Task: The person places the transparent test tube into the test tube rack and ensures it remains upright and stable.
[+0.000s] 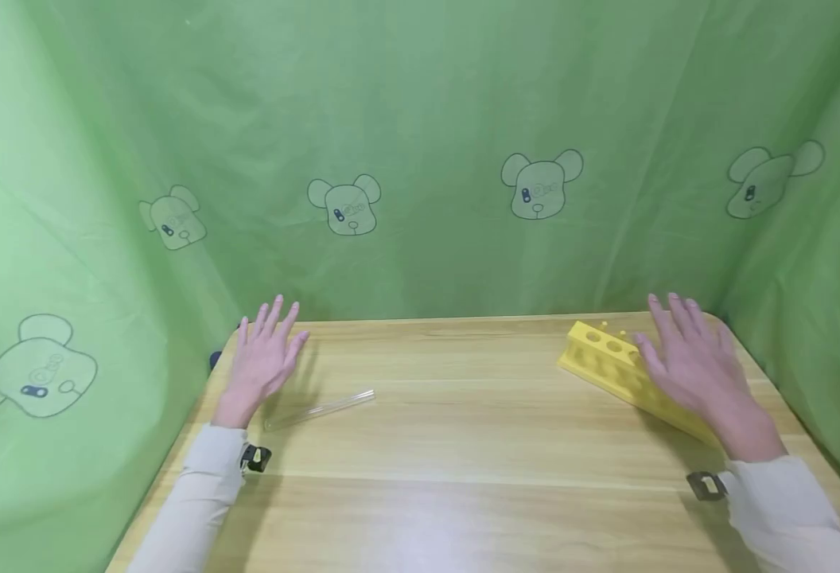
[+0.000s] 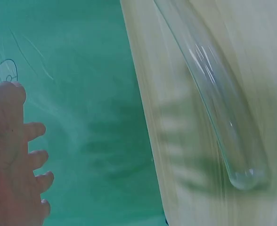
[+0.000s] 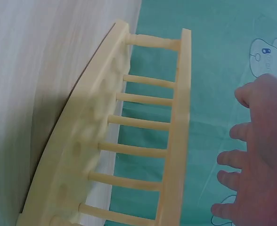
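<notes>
A left hand [image 1: 261,362] and a right hand [image 1: 699,370], fingers spread, hover over one wooden table [image 1: 456,446] bearing one glass tube [image 1: 327,408], near the left, and one yellow rack [image 1: 604,367], beneath the right; five bear heads [image 1: 540,189] mark the green curtain [image 1: 434,263].

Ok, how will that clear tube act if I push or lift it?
The clear tube lies on its side and looks round, so it may roll. Its smooth, shiny wall could be slippery; its glassy look suggests it's fragile.
</notes>
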Demonstrator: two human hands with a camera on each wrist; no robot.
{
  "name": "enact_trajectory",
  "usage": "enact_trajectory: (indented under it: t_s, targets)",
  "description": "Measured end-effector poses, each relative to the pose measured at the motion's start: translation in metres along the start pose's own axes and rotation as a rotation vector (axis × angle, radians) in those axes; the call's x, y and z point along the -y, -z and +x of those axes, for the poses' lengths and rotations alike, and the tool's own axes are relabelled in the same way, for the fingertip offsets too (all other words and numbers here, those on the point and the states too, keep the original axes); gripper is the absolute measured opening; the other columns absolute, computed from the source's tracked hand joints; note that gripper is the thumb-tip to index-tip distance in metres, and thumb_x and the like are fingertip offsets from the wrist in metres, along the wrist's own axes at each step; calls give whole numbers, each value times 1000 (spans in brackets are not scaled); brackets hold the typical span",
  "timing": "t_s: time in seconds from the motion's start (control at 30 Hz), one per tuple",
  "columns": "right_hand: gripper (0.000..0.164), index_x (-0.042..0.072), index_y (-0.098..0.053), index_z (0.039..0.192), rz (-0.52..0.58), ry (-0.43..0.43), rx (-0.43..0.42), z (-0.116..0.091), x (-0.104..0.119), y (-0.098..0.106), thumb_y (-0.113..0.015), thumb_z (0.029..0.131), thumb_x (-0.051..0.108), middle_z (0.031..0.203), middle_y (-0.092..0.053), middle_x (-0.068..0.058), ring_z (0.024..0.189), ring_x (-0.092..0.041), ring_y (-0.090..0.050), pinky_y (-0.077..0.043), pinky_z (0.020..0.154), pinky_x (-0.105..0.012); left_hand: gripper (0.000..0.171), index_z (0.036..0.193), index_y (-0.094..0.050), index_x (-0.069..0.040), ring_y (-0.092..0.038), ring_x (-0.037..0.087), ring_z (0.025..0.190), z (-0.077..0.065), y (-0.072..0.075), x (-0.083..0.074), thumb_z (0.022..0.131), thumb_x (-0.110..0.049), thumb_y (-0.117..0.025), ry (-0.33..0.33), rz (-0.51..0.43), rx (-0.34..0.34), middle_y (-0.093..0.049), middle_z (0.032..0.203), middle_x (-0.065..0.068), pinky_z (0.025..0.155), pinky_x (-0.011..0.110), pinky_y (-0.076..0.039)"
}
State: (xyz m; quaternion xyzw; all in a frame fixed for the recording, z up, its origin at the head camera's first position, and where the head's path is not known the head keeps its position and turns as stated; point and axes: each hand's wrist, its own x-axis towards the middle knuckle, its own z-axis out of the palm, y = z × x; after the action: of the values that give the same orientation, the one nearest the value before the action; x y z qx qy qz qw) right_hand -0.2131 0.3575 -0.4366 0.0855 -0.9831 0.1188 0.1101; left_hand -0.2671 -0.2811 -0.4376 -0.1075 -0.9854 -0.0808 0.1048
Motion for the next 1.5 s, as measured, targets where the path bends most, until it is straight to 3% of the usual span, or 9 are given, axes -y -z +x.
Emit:
enact_trajectory:
  t_s: [0.27, 0.53, 0.8, 1.13, 1.5]
  targets:
    - [70, 11, 1, 164, 33, -15, -23, -7, 1, 5, -30, 111, 42, 167, 8, -25, 153, -48, 8, 6, 115, -76, 70, 164, -22, -15, -7, 40, 156, 6, 1, -18, 109, -58, -20, -14, -17, 6, -5, 171, 14, 125, 60, 5]
    - [70, 8, -1, 164, 72, -9, -60, -18, -4, 9, -33, 111, 39, 167, 4, -26, 153, -49, 5, 7, 116, -74, 65, 164, -22, -17, -8, 39, 156, 10, 0, -52, 110, -53, -29, -17, -100, 19, -5, 170, 16, 126, 58, 1]
    - [69, 8, -9, 165, 186, 0, -114, -30, -8, 10, -42, 110, 32, 169, 2, -23, 153, -48, 4, 14, 122, -58, 64, 164, -23, -20, -12, 38, 155, 17, -5, -85, 110, -53, -29, -51, -157, 7, -9, 170, 15, 127, 54, 1]
    - [69, 9, -10, 165, 277, -28, -155, -40, -10, 13, -47, 109, 25, 169, 1, -22, 152, -53, 1, 11, 118, -69, 62, 164, -25, -24, -16, 33, 155, 23, -18, -119, 109, -55, -29, -105, -227, -27, -14, 170, 14, 127, 53, -4]
    - [67, 10, -15, 164, 315, -24, -194, -46, -19, 12, -49, 108, 22, 168, -9, -26, 149, -58, -6, 7, 117, -74, 62, 163, -27, -25, -18, 30, 155, 23, -31, -140, 109, -55, -31, -138, -323, -59, -17, 170, 11, 127, 53, -6]
